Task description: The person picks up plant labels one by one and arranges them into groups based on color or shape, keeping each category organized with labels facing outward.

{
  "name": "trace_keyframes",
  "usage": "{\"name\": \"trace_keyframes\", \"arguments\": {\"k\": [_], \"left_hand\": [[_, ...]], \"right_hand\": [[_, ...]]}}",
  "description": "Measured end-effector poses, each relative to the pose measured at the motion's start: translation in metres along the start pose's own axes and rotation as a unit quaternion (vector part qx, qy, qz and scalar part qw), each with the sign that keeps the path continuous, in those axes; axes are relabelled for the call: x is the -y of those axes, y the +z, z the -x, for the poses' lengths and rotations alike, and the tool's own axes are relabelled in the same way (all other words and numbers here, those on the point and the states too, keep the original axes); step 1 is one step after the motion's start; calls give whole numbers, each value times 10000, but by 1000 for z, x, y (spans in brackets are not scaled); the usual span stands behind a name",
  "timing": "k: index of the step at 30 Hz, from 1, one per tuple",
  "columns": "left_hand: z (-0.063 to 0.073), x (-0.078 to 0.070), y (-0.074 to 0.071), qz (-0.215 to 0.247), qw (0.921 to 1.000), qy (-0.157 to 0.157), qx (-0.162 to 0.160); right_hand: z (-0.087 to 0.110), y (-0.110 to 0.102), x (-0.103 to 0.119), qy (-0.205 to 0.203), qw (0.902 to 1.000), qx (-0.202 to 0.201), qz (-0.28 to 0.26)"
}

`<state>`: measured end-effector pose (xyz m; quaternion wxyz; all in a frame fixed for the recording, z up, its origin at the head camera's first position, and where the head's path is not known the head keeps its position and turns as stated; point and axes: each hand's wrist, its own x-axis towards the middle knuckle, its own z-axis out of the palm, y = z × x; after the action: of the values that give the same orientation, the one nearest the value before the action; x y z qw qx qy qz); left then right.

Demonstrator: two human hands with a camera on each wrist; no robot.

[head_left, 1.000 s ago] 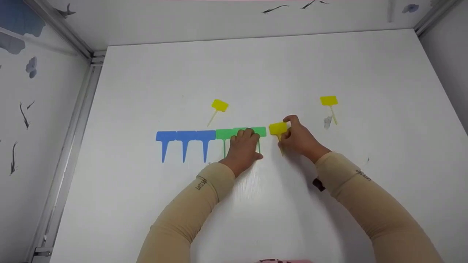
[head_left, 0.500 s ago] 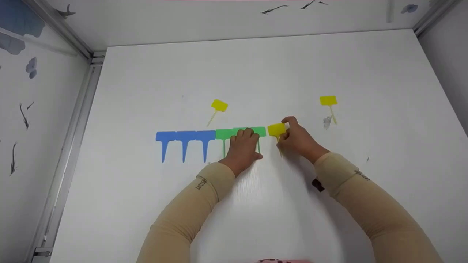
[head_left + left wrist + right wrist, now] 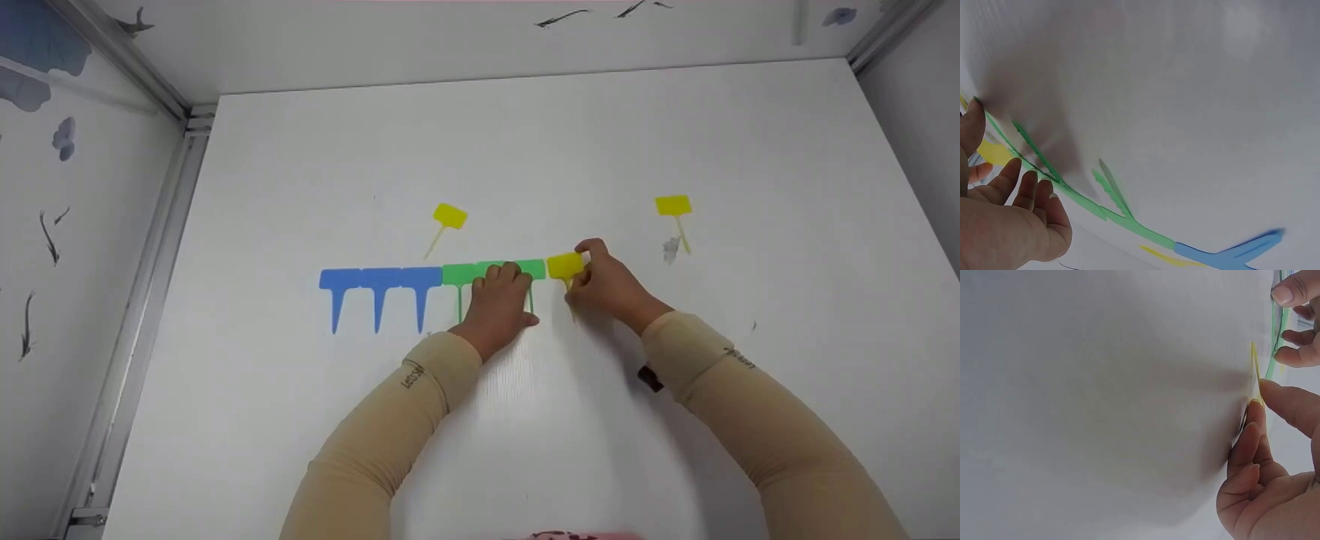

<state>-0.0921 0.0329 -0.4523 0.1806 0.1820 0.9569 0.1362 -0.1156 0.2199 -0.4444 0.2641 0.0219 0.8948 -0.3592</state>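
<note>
Three blue T-shaped plant labels (image 3: 382,280) lie in a row on the white board, heads edge to edge. Green plant labels (image 3: 459,274) continue that row to the right, partly hidden under my left hand (image 3: 499,307), whose fingertips press on them. My right hand (image 3: 613,285) pinches a yellow plant label (image 3: 564,265) between thumb and fingers. Its head is slightly tilted, just right of the last green head with a narrow gap at most. In the right wrist view the yellow stem (image 3: 1253,363) shows edge-on past the thumb. Both hands are near each other.
Loose on the white board (image 3: 480,150) are two more yellow plant labels: one (image 3: 450,216) behind the row, tilted, and another (image 3: 673,205) at the right, beside a grey smudge (image 3: 671,250). White walls stand at the back and sides, with a metal rail (image 3: 150,315) on the left.
My right hand has slid a little to the left with the yellow plant label, narrowing its gap to the green row. The left hand has stayed in place on the green labels.
</note>
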Motion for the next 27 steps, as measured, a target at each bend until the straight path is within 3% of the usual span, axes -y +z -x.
{"name": "trace_keyframes", "arguments": {"k": [27], "left_hand": [[-1, 1, 0, 128, 9999, -7, 4]], "right_hand": [[-1, 1, 3, 70, 9998, 91, 157]]}}
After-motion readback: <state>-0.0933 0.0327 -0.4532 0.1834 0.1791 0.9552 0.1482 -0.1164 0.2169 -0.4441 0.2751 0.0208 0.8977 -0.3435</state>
